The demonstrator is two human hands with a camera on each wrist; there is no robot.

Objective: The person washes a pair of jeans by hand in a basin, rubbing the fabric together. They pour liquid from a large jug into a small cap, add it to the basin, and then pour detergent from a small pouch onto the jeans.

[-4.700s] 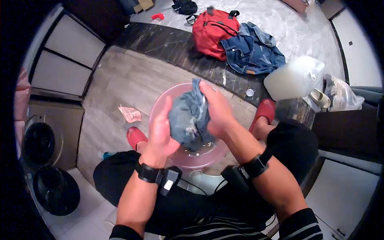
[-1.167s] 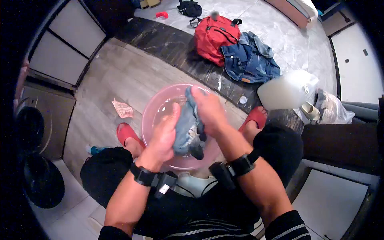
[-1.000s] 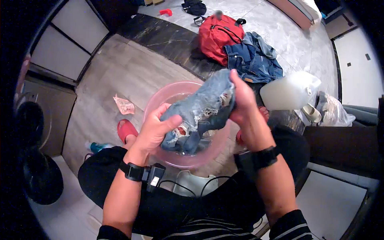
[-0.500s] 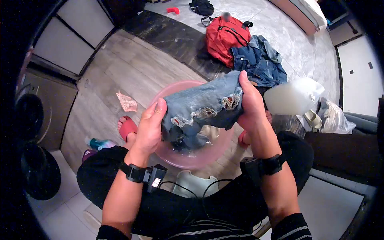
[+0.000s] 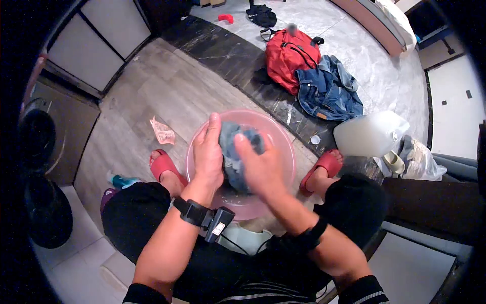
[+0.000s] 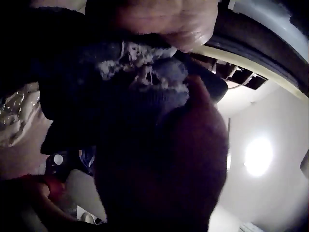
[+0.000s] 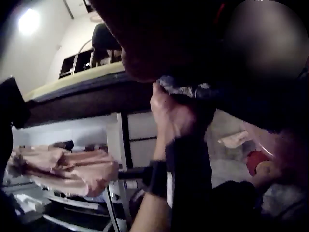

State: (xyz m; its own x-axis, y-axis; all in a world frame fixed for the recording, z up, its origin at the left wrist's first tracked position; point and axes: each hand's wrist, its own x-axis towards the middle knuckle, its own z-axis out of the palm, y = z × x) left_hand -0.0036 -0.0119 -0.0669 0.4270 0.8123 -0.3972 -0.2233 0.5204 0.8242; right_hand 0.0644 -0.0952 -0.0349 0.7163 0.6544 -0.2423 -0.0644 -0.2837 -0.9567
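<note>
Bunched, wet-looking ripped denim is between my two hands, over a pink basin in the head view. My left hand grips its left side with the thumb up. My right hand, blurred, grips the right side, its thumb across the front of the cloth. White frayed threads show on the denim in the left wrist view. In the right wrist view the left hand holds the denim from the far side. Most fingers are hidden behind the cloth.
Red slippers are on the feet either side of the basin. Beyond lie a red backpack, a denim garment and a white jug. A pink paper lies on the floor at left.
The denim was held stretched wide between both hands half a second ago; now it is bunched up. My right hand has moved left and down, toward the left hand, over the basin.
</note>
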